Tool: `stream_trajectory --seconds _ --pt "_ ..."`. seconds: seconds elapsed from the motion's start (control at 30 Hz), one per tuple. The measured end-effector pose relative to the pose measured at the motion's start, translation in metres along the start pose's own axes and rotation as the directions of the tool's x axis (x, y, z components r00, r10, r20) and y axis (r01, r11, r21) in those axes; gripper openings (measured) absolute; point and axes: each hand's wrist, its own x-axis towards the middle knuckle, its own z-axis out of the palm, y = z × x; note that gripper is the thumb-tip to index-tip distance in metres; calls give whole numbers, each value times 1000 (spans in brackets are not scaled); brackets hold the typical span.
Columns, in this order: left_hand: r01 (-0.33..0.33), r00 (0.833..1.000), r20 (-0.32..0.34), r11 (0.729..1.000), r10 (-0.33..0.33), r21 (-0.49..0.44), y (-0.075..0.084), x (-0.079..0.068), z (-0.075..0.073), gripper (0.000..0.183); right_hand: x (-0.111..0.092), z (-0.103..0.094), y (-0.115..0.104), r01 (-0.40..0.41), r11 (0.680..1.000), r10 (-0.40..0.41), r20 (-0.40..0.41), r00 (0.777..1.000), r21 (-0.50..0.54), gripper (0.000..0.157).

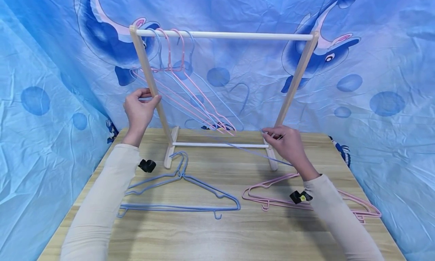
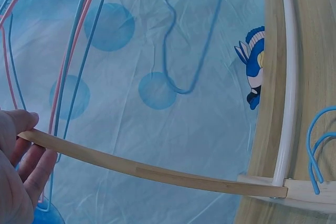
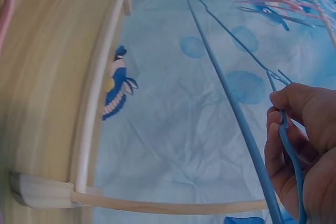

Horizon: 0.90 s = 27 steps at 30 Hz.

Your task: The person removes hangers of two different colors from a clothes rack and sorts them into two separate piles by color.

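Observation:
My left hand (image 1: 140,110) grips the left wooden post (image 2: 136,169) of a small clothes rack, thumb on one side and fingers on the other. In my right hand (image 1: 285,142), near the rack's right post, I hold a blue clothes hanger (image 3: 231,98) close to the base of its hook, with thumb and fingers pinching the wire. Its hook (image 1: 247,98) points up below the rack's white top rail (image 1: 238,35). Several pink and blue hangers (image 1: 183,61) hang at the left end of that rail.
Blue hangers (image 1: 210,208) lie on the wooden table (image 1: 204,238) at front left. Pink hangers (image 1: 251,196) lie at front right, partly hidden by my right forearm. A white lower bar (image 1: 217,144) joins the rack's feet. Behind hangs a blue dolphin-print cloth (image 1: 217,11).

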Motion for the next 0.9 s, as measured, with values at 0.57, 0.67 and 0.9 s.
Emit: stream_trajectory --seconds 0.57,0.67,0.9 --pt "4 1000 2 1000 -4 -13 0 1 0 35 -20 36 10 46 994 -52 49 997 100 10" --pt "9 1000 3 1000 -9 -12 0 1 0 35 -23 42 9 24 991 -34 76 997 129 10" --pt "13 1000 8 1000 -13 -11 1 1 -1 35 -29 55 4 9 988 -27 118 993 155 10"
